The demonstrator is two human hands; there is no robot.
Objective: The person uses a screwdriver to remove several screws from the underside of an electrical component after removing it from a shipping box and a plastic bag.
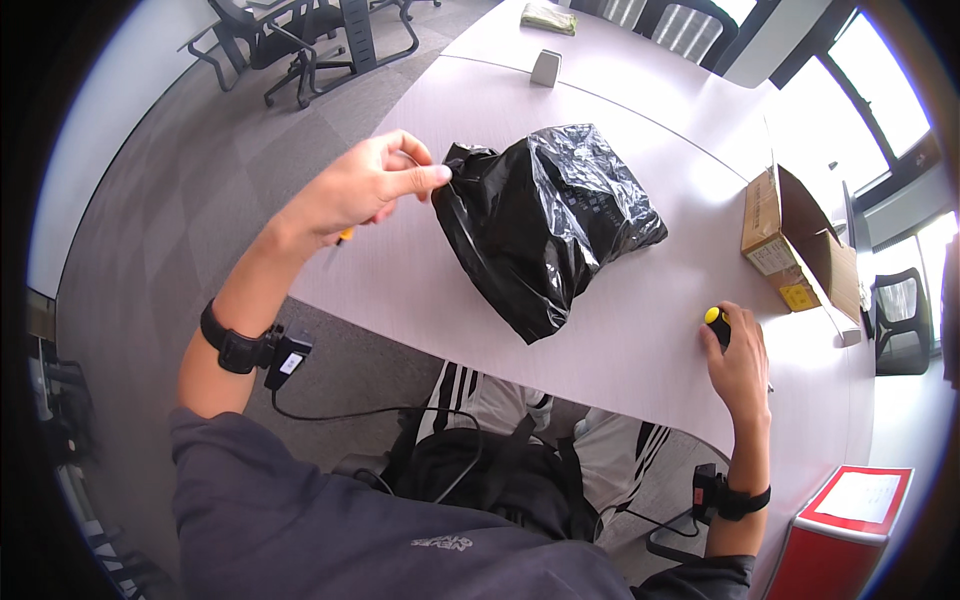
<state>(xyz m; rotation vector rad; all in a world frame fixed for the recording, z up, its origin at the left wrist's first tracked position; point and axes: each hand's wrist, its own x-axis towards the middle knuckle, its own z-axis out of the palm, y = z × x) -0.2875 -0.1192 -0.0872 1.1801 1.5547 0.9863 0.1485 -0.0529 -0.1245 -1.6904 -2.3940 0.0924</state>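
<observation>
Handling black bag (560,215), seemingly: left hand (365,185) pinches edge, upper centre; right hand (738,355), mid-right, grips yellow-black handle (713,317); next needs firm pinch.

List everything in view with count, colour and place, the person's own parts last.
Crumpled glossy plastic bag: one, black, mid-table
Yellow-ended handle: one, yellow and black, in right hand
Small thin-shafted piece: one, orange-yellow, by left wrist
Open cardboard box: one, brown, table's right
Wedge-like object: one, grey, table's far part
Folded item: one, greenish, far end
Smooth table: one, pale, centre
Boxy container: one, red, lower right
Office chairs: several, black, background
Windows: several, bright, right
Wrist straps: two, black, forearms
Left hand: one, bare, at bag's edge
Right hand: one, bare, table's right
</observation>
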